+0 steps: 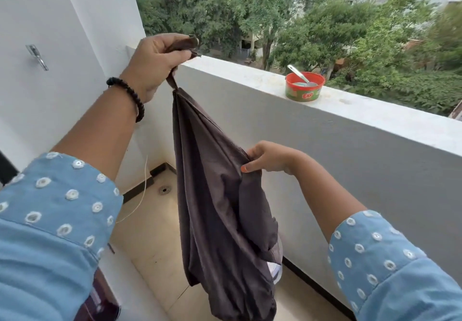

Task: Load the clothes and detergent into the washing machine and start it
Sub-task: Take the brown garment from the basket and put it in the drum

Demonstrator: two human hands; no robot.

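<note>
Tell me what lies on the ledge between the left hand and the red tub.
Nothing: in the head view the parapet ledge runs bare from the left hand, which grips the dark garment, to the red tub.

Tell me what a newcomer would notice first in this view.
The dark brown garment hangs in the middle of the view, bunched at its top in the grip of the left hand and pinched at its side by the right hand. Next comes the red tub with a spoon in it, standing on the balcony wall's ledge at upper right, with trees beyond.
</note>
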